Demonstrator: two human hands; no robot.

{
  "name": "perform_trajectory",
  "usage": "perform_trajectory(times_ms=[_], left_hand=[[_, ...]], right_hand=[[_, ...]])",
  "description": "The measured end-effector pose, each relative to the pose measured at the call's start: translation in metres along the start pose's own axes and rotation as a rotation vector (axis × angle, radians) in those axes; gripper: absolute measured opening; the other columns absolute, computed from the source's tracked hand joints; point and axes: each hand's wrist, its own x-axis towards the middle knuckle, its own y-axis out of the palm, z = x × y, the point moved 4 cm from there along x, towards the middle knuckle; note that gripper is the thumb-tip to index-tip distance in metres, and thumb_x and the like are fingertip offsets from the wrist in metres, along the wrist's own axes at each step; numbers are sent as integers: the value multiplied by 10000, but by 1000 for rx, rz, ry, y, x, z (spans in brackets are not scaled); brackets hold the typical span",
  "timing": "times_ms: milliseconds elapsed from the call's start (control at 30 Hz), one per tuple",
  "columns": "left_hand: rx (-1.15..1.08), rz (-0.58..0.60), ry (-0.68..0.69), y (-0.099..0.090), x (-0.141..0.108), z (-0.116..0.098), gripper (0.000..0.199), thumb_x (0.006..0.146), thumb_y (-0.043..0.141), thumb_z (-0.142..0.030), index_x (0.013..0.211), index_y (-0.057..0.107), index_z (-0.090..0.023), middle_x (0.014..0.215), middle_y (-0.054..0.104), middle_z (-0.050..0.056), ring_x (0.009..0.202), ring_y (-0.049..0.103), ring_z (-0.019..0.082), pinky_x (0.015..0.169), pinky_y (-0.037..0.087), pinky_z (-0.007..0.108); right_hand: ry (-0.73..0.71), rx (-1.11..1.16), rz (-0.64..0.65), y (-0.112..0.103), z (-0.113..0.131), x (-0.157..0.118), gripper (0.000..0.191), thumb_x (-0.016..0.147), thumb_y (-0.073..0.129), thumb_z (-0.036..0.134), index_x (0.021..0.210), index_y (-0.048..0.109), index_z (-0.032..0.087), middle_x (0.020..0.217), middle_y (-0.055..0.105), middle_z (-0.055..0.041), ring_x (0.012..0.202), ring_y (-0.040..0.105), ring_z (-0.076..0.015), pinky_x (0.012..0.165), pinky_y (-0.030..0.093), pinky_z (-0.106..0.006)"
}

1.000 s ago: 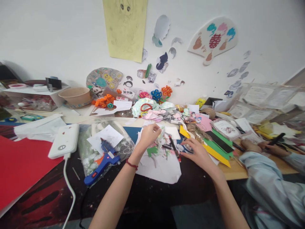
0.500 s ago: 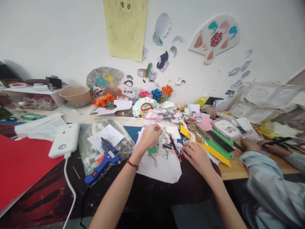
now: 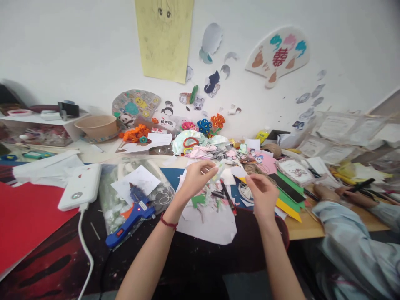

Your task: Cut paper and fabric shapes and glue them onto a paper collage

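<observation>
Left hand (image 3: 196, 177): fingertips near each other at a pale greenish piece (image 3: 220, 170), can't tell if the grip is clamped on it. Right hand (image 3: 265, 195): grip together on the corner of a white paper piece (image 3: 238, 171), likely by the corner so the rest sticks out. Both pieces sit above the scrap pile, mid-desk (image 3: 62, 258). White sheet (image 3: 215, 227) lies under the scraps, probably to catch them; its lower part reaches toward the near edge. Glue gun (image 3: 133, 218) is left of the sheet, nozzle on white paper (image 3: 145, 179), maybe to catch drips. Forearms cross the near edge, apart; height above the pile gives moving room. Black pen (image 3: 227, 195) lies between the hands, easy to knock. Co-worker's sleeve (image 3: 346, 229) limits room at right.
</observation>
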Motion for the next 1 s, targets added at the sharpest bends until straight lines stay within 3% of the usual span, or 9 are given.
perform_trajectory(times_ms=[100, 200, 267, 367, 433, 533, 733, 867, 1000], left_hand=[[-182, 76, 69, -3, -6, -19, 200, 862, 670, -366, 844, 697, -169, 829, 687, 40, 727, 604, 135, 629, 443, 232], [-383, 123, 106, -3, -10, -31, 164, 822, 727, -342, 812, 710, -179, 852, 675, 46, 789, 602, 149, 670, 458, 248], [-495, 30, 109, -4, -10, -31, 152, 787, 756, -331, 780, 708, -187, 857, 659, 39, 794, 587, 145, 680, 464, 251], [-593, -212, 10, -4, -7, -18, 160, 753, 761, -336, 764, 694, -191, 783, 626, 9, 720, 547, 117, 664, 457, 237], [-616, -304, -72, -1, -7, -11, 167, 732, 751, -336, 773, 686, -187, 740, 610, -6, 682, 528, 105, 647, 448, 230], [-597, -329, -133, 2, -6, -8, 205, 714, 743, -367, 779, 680, -183, 733, 614, -4, 658, 523, 107, 612, 437, 232], [-502, -354, -120, -3, -7, -10, 219, 749, 735, -382, 740, 663, -175, 660, 547, -20, 623, 461, 100, 585, 386, 229], [-403, -385, -123, -8, -7, -6, 202, 782, 694, -353, 715, 617, -178, 692, 534, -13, 676, 476, 112, 628, 392, 230], [-429, -314, -124, -3, -7, -8, 240, 791, 677, -379, 715, 566, -180, 702, 550, -16, 712, 518, 118, 680, 415, 230]], right_hand=[[273, 274, -147, 32, -9, -10, 312, 667, 833, 380, 839, 684, 166, 739, 636, 5, 644, 549, -122, 621, 438, -266], [396, 509, -99, 71, -4, -28, 331, 679, 808, 374, 902, 654, 185, 798, 657, 9, 686, 576, -129, 644, 462, -269], [430, 625, -61, 90, 6, -39, 331, 684, 800, 342, 935, 635, 205, 867, 675, 3, 771, 610, -150, 694, 491, -286], [499, 703, -72, 106, 20, -50, 323, 701, 804, 329, 951, 633, 218, 954, 671, -2, 841, 614, -138, 716, 492, -258], [509, 696, -110, 108, 29, -52, 316, 711, 805, 358, 939, 633, 222, 974, 656, -3, 829, 603, -128, 685, 479, -238], [463, 644, -157, 104, 40, -51, 309, 722, 799, 392, 917, 629, 223, 941, 626, 2, 779, 573, -121, 644, 461, -233], [416, 626, -204, 89, 48, -47, 303, 753, 786, 404, 910, 608, 216, 729, 473, 62, 609, 418, -75, 591, 406, -215], [322, 534, -327, 76, 50, -49, 280, 774, 768, 380, 931, 605, 216, 775, 508, 47, 617, 435, -80, 596, 410, -225], [224, 425, -388, 69, 57, -53, 263, 782, 770, 394, 894, 616, 212, 760, 517, 38, 659, 488, -98, 628, 435, -238]])
